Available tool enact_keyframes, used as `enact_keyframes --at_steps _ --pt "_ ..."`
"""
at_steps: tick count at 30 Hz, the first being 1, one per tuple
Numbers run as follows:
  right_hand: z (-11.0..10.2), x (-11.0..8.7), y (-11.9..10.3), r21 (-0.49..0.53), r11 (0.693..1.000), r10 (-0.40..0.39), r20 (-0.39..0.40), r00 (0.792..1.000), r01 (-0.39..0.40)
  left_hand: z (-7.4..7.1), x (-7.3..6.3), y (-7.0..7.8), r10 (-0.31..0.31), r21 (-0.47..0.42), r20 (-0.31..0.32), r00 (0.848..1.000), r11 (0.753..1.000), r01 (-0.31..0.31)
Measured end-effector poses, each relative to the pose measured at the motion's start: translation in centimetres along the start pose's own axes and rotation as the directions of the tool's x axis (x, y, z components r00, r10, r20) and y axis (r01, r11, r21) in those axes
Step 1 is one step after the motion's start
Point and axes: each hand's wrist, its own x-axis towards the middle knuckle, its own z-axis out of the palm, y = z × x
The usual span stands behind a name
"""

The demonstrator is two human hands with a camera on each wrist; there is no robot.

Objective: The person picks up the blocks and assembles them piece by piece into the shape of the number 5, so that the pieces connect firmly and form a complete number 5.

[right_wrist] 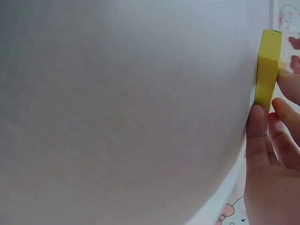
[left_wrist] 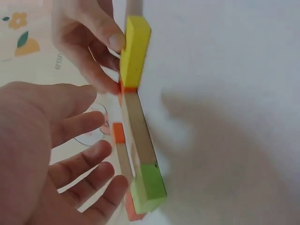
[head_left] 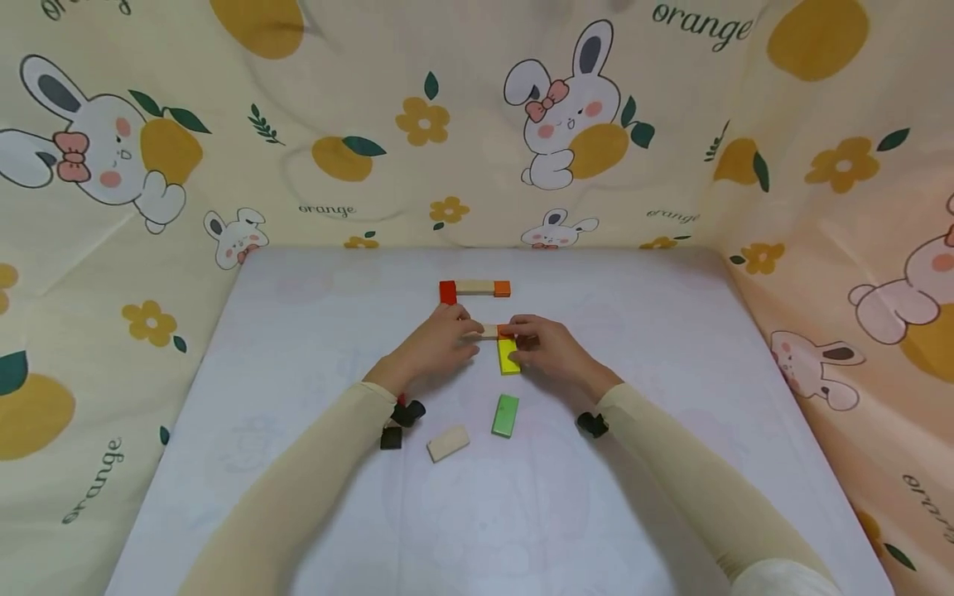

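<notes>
My right hand [head_left: 553,348] holds a yellow block [head_left: 508,356] with its thumb against the side and other fingertips near one end. The yellow block touches a small orange block [head_left: 505,330], which joins a pale wooden bar [left_wrist: 137,126]. A green block [left_wrist: 151,185] sits at that bar's other end, hidden in the head view by my left hand [head_left: 443,343]. That hand hovers beside the bar, fingers relaxed and apart, with nothing held. Just behind stands a red block [head_left: 447,291] joined to another wooden bar [head_left: 474,287] and an orange block [head_left: 503,289].
Nearer the person lie a loose green block [head_left: 505,415] and a pale wooden block [head_left: 449,444]. A black block [head_left: 391,438] and a bit of red show by the left wrist, partly covered by the wrist camera [head_left: 408,413]. A printed cloth backdrop [head_left: 477,124] rises behind the white table [head_left: 477,530].
</notes>
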Motion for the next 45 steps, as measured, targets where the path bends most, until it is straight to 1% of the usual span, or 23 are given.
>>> enact_keyframes --at_steps 1,4,7,10,13,16,20,23,32,38,42,45 --pt "0.0 0.0 0.0 0.000 1.000 0.001 0.004 1.000 -0.001 0.2 -0.3 0.2 -0.003 -0.006 -0.008 1.000 1.000 0.003" --pt "0.1 0.0 -0.2 -0.001 1.000 0.005 0.003 1.000 -0.005 0.9 -1.7 1.4 0.021 0.008 -0.011 1.000 1.000 -0.021" --pt "0.1 0.0 -0.2 -0.014 1.000 -0.006 -0.004 1.000 0.006 2.2 -3.1 3.2 0.061 0.055 0.022 0.998 0.997 -0.063" --pt "0.0 0.0 -0.2 -0.024 0.999 -0.025 -0.013 1.000 0.024 3.5 -4.2 5.2 0.093 0.097 0.059 0.994 0.990 -0.098" --pt "-0.1 0.0 -0.2 -0.032 0.998 -0.057 -0.024 0.998 0.056 4.4 -4.5 6.8 0.108 0.151 0.076 0.991 0.981 -0.118" --pt "0.0 0.1 0.1 -0.032 0.997 -0.075 -0.029 0.997 0.075 4.8 -4.5 7.6 0.139 0.209 0.087 0.986 0.966 -0.154" --pt "0.3 0.0 0.3 -0.036 0.996 -0.082 -0.031 0.996 0.081 5.2 -4.6 8.0 0.186 0.259 0.091 0.978 0.944 -0.203" --pt "0.3 -0.1 0.3 -0.034 0.996 -0.087 -0.036 0.995 0.086 5.4 -4.7 8.0 0.192 0.265 0.091 0.977 0.941 -0.210" --pt "0.1 -0.1 0.3 -0.031 0.995 -0.093 -0.039 0.995 0.091 5.5 -4.7 8.3 0.171 0.207 0.112 0.979 0.959 -0.192" --pt "0.3 -0.4 0.2 -0.005 0.999 -0.052 -0.017 0.998 0.052 5.9 -4.9 8.4 0.149 0.194 0.131 0.980 0.966 -0.173" --pt "0.3 -0.5 0.1 -0.005 0.999 -0.043 -0.020 0.999 0.043 6.0 -4.8 8.3 0.167 0.204 0.124 0.978 0.960 -0.190" --pt "0.2 -0.4 0.1 -0.007 0.999 -0.051 -0.028 0.998 0.050 5.8 -4.7 8.1 0.187 0.202 0.115 0.976 0.957 -0.207"
